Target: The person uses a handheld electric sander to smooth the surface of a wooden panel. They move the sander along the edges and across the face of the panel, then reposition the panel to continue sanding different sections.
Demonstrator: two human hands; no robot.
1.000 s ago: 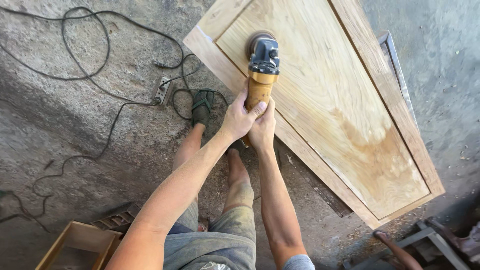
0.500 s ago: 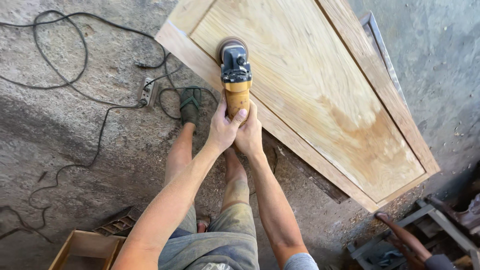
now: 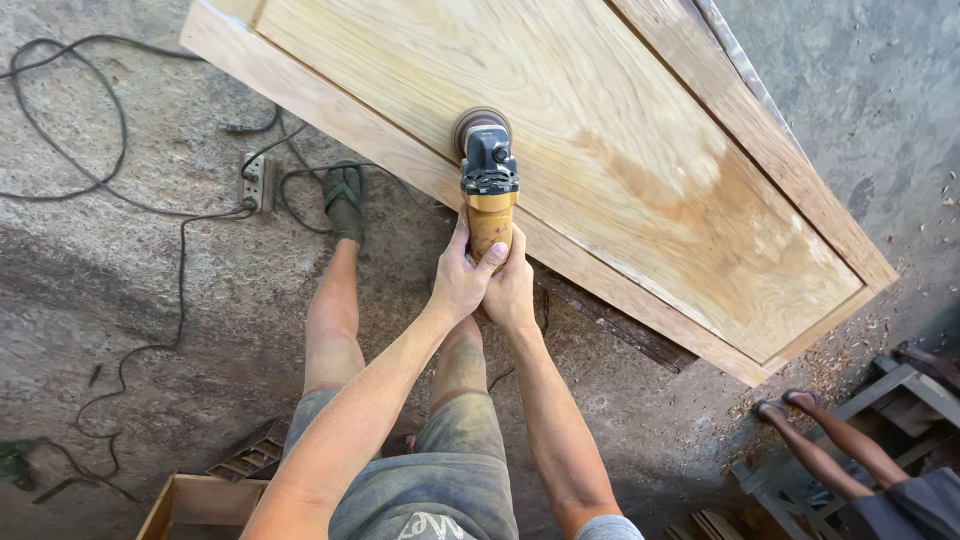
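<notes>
Both of my hands wrap the yellow handle of a black and yellow angle grinder (image 3: pixel 487 180). My left hand (image 3: pixel 460 278) grips it from the left and my right hand (image 3: pixel 512 288) from the right, pressed together. The grinder's round disc rests on a large wooden door panel (image 3: pixel 620 150), near its raised frame on the near side. The panel shows pale oak grain with a lighter patch toward the right.
Black power cords (image 3: pixel 120 190) and a socket strip (image 3: pixel 255 182) lie on the concrete floor at left. My sandalled foot (image 3: pixel 343 200) stands beside the panel. A wooden box (image 3: pixel 200 505) sits bottom left. Another person's legs (image 3: pixel 830 450) and a metal frame are at bottom right.
The view has shifted so the panel and grinder sit further right. The grinder disc stays at the panel's near frame edge, and both hands keep their grip.
</notes>
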